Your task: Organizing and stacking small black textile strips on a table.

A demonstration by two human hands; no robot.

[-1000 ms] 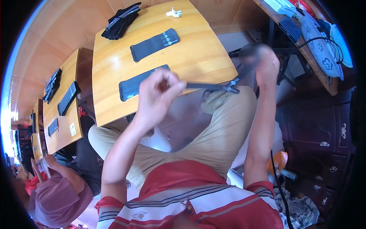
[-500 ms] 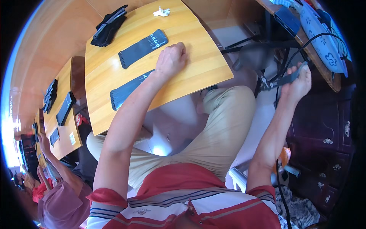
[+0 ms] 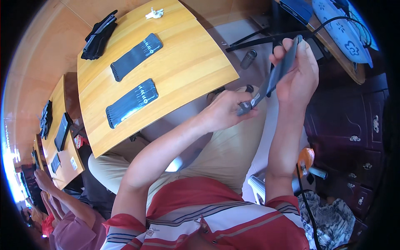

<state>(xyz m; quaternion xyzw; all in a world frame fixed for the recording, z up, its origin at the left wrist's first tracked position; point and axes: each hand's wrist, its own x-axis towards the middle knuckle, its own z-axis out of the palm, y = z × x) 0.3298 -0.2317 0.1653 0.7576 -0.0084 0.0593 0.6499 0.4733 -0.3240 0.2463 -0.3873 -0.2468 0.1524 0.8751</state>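
A dark grey flat pouch (image 3: pixel 276 76) slants between my two hands, off the right edge of the wooden table. My right hand (image 3: pixel 301 73) grips its upper end, fingers and thumb closed round it. At the lower end, by a small light marking, my left hand (image 3: pixel 227 110) pinches it. Two similar flat dark pouches with white printing lie apart on the table: one farther off (image 3: pixel 135 57), one nearer (image 3: pixel 132 103). A stack of black pouches (image 3: pixel 99 36) sits at the table's far left corner.
A crumpled white scrap (image 3: pixel 155 13) lies on the far part of the wooden table (image 3: pixel 183 46). On the floor stands a dark bottle (image 3: pixel 248 59). A blue flowered item (image 3: pixel 339 29), a cable and a dark cabinet (image 3: pixel 346 125) are at right. A co-worker (image 3: pixel 75 231) sits at left.
My left hand has left the tabletop and moved right to take the pouch's lower end. My right hand has moved up and left with the pouch. The table sits farther left in view.
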